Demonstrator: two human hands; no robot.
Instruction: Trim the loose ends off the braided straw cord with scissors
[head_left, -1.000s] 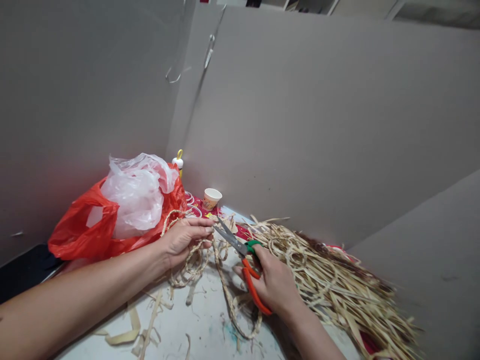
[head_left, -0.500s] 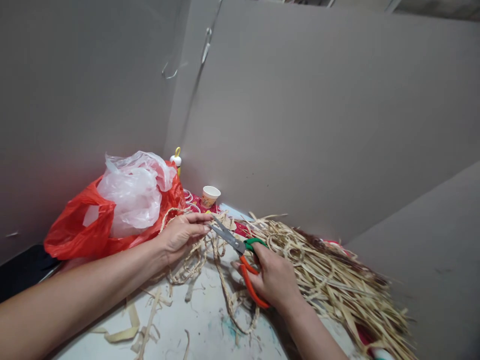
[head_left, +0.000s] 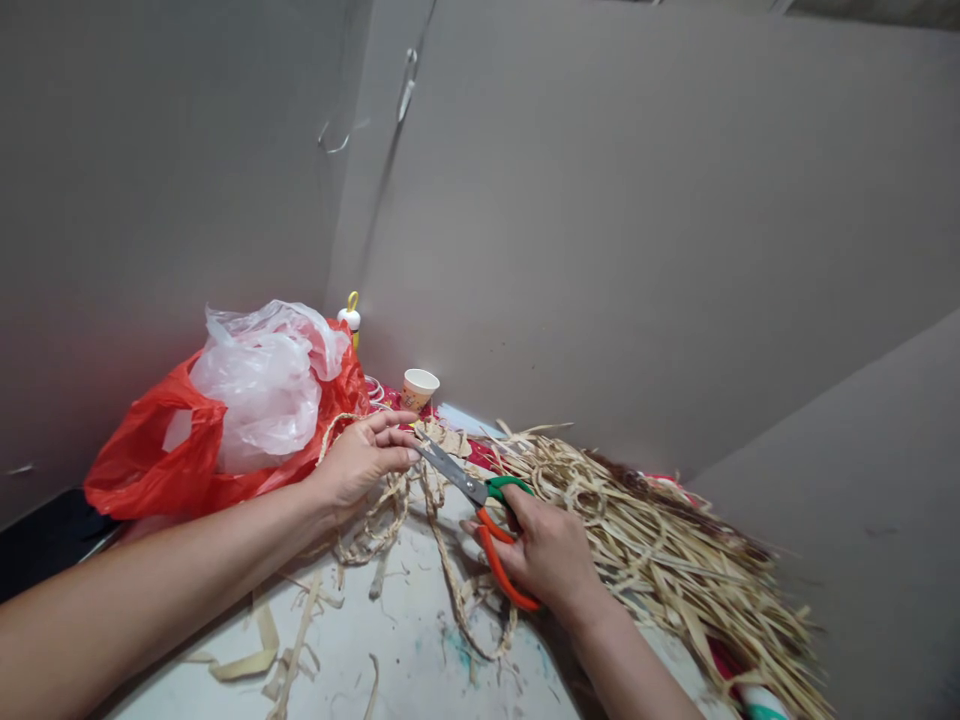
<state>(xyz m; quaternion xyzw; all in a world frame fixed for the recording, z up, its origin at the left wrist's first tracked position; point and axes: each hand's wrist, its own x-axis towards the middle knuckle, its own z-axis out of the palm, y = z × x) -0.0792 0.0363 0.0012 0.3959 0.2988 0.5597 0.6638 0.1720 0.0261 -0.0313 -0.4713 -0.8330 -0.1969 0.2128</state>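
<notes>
My right hand (head_left: pixel 544 550) grips a pair of scissors (head_left: pixel 474 490) with one green and one orange handle. The blades point up and to the left, their tips at the fingertips of my left hand (head_left: pixel 367 455). That hand is closed on a braided straw cord (head_left: pixel 334 432), thumb and fingers pinched near the blades; the exact spot where the cord is held is partly hidden. Coils of the braid lie beneath the left hand, and a braided loop (head_left: pixel 456 590) hangs down onto the white table (head_left: pixel 420 640) between my hands.
A red plastic bag (head_left: pixel 150 440) with a white plastic bag (head_left: pixel 259 390) on it stands at left. A paper cup (head_left: pixel 418 388) and a white-capped bottle (head_left: pixel 349 318) stand near the wall. A heap of dry straw strips (head_left: pixel 675 560) covers the right; scraps (head_left: pixel 251 655) lie in front.
The scissor blades have come closer together at the left fingertips. Some fingers of my left hand have lifted and spread slightly. The whole view has shifted a little.
</notes>
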